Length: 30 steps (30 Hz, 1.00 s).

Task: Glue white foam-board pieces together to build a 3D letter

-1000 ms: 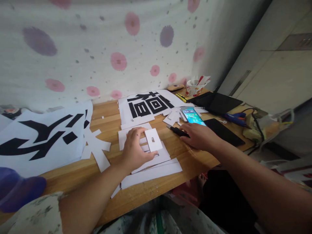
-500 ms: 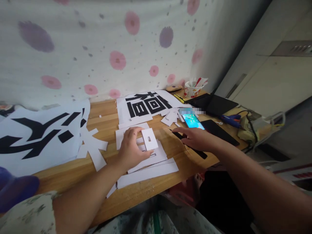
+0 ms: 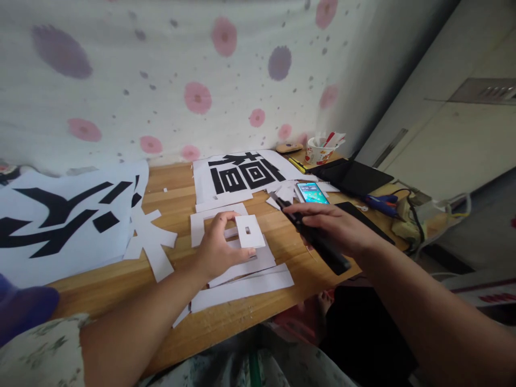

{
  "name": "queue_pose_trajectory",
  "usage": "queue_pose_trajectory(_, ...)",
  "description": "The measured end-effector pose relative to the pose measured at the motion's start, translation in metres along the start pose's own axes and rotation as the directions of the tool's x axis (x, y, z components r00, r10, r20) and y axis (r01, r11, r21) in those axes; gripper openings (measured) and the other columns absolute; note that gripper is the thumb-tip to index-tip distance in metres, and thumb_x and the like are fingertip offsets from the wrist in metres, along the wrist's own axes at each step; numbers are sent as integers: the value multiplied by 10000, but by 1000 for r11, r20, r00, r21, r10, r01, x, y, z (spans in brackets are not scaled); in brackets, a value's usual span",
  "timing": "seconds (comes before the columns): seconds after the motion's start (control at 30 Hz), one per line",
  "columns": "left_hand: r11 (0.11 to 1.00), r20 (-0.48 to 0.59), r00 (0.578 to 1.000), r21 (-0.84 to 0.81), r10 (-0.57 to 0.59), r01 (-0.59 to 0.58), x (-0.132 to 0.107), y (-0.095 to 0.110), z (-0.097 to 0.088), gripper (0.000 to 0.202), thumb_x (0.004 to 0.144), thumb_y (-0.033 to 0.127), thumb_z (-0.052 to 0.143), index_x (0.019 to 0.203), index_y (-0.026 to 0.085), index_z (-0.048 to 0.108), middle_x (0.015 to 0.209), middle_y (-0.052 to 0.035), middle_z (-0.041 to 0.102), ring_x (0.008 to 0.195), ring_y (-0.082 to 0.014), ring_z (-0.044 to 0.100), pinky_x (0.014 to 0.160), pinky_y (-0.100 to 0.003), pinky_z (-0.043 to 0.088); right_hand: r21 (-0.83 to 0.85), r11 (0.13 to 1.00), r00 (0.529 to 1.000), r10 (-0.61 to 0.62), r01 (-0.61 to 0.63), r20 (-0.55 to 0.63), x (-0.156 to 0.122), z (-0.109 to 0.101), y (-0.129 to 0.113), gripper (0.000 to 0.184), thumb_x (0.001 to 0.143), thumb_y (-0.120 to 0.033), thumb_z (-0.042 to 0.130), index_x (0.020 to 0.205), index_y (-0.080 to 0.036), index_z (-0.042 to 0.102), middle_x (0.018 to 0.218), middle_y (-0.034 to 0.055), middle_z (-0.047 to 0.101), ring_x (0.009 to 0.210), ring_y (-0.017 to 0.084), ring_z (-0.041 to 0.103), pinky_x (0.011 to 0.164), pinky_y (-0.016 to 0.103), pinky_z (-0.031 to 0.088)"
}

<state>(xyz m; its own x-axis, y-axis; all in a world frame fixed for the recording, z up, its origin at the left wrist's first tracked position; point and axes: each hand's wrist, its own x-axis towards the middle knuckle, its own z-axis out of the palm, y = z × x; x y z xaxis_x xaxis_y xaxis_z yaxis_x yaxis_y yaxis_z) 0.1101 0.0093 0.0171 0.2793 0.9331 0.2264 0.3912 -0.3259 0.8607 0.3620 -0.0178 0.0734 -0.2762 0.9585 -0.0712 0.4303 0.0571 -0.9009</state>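
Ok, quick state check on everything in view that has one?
left hand, pinching the white cutout piece
white cutout piece, held, small hole in its middle
right hand, closed on the black knife
black knife, held above the table
phone, screen lit
tablet, screen dark
paper cup, upright

We face a white fabric sheet printed with pink and purple round blotches (image 3: 226, 70), which hangs as the back wall behind a light-brown wooden plank table (image 3: 173, 188). To the right we see a shadowed grey wall strip (image 3: 363, 86) in the corner. Beyond it is a pale beige smooth panel (image 3: 455, 145) bearing a grey slatted vent (image 3: 489, 91). The light is soft and even. We find the fabric bright and the corner dim.
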Motion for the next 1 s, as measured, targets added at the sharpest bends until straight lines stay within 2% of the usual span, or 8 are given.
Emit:
queue_pose_trajectory(0.1, 993, 70, 997, -109, -36, 43, 2, 0, -3, 540, 588, 300, 741, 1058, 225, 485, 1136, -92, 589, 1078, -283, 559, 911, -497, 431, 387, 920, 995, -17, 53, -95, -10, 4, -13, 457, 832, -355, 386, 1243, -182, 483, 815, 71, 649, 721, 219, 645, 605, 339, 490)
queue_pose_trajectory(0.17, 995, 63, 998, -98, -16, 22, 3, 1, -4, 521, 588, 315, 746, 1036, 227, 496, 1114, -85, 601, 1069, -277, 564, 918, -490, 428, 473, 876, 984, -11, 95, -178, -12, 10, -17, 395, 814, -347, 415, 1183, -231, 497, 936, 83, 654, 842, 227, 642, 639, 333, 485)
queue_pose_trajectory(0.23, 998, 39, 999, -55, 11, -9, 3, 4, -5, 532, 572, 314, 751, 1031, 224, 496, 1098, -79, 602, 1056, -270, 565, 922, -482, 426, 483, 866, 958, 20, 127, -287, -10, 17, -19, 333, 786, -331, 476, 1112, -265, 497, 958, 66, 651, 853, 215, 637, 643, 322, 480)
queue_pose_trajectory(0.37, 994, -32, 997, 90, 72, -68, -1, 9, -3, 605, 530, 290, 758, 1058, 221, 473, 1112, -82, 575, 1050, -275, 549, 903, -474, 433, 455, 850, 902, -52, 264, -428, -4, 29, -22, 341, 680, -352, 649, 959, -271, 471, 722, -23, 591, 550, 136, 574, 490, 261, 437)
queue_pose_trajectory(0.5, 926, -95, 954, 286, 283, -246, -5, 9, 0, 620, 526, 287, 759, 1060, 225, 450, 1071, -75, 566, 1021, -273, 539, 880, -460, 438, 352, 856, 869, -199, 379, -453, -10, 36, -22, 324, 673, -373, 721, 825, -250, 462, 515, -88, 468, 361, 92, 434, 350, 226, 341)
queue_pose_trajectory(0.67, 821, -74, 878, 399, 473, -409, -6, 5, 2, 647, 542, 287, 756, 1094, 220, 424, 1068, -84, 543, 1041, -283, 515, 886, -454, 438, 104, 931, 824, -253, 350, -507, -22, 44, -25, 249, 737, -437, 667, 742, -232, 525, 474, -39, 490, 390, 129, 460, 358, 266, 337)
queue_pose_trajectory(0.8, 779, -65, 849, 439, 525, -448, -6, 5, 2, 667, 540, 302, 754, 1109, 231, 414, 1084, -90, 527, 1071, -300, 500, 907, -469, 426, -99, 953, 798, -293, 285, -526, -23, 48, -31, 247, 737, -431, 651, 641, -239, 528, 483, -6, 520, 428, 140, 471, 388, 280, 345)
queue_pose_trajectory(1.0, 741, -73, 821, 482, 566, -468, -6, 7, 1, 678, 553, 306, 737, 1135, 232, 397, 1088, -94, 517, 1096, -309, 488, 932, -481, 411, -178, 946, 810, -325, 272, -488, -17, 55, -29, 250, 740, -396, 635, 605, -231, 504, 481, -4, 524, 465, 142, 499, 401, 263, 352)
